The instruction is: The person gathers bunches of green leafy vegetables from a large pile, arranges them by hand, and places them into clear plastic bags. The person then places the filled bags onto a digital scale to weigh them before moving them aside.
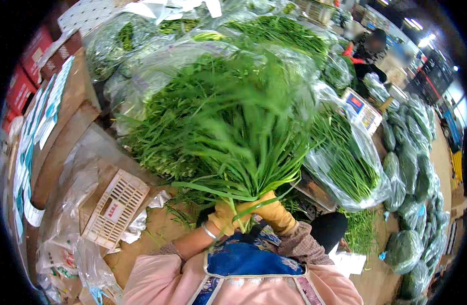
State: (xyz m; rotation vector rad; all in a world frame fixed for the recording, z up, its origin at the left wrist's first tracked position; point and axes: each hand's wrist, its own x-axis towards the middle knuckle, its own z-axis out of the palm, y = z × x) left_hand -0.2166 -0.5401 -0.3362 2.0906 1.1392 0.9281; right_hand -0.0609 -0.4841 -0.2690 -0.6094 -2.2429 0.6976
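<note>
My left hand (222, 219) and my right hand (274, 213), both in yellow gloves, grip the stem end of a large bunch of long-leaved greens (252, 152) close to my lap. The leaves fan out away from me, and their far tips are blurred. Some pale stems poke out below, between the gloves. Behind and left of the bunch lies a heap of loose greens (164, 141) on clear plastic. To the right, long thin green stalks (344, 152) rest in an open clear plastic bag (313, 160). The bunch hides part of the heap.
A white plastic crate (117, 209) stands at left beside crumpled plastic sheeting (61, 236). Several bagged green bundles (405, 244) line the floor at right. Scattered trimmings (361, 228) lie near my knee. A person (370, 45) with red gloves is at the back right.
</note>
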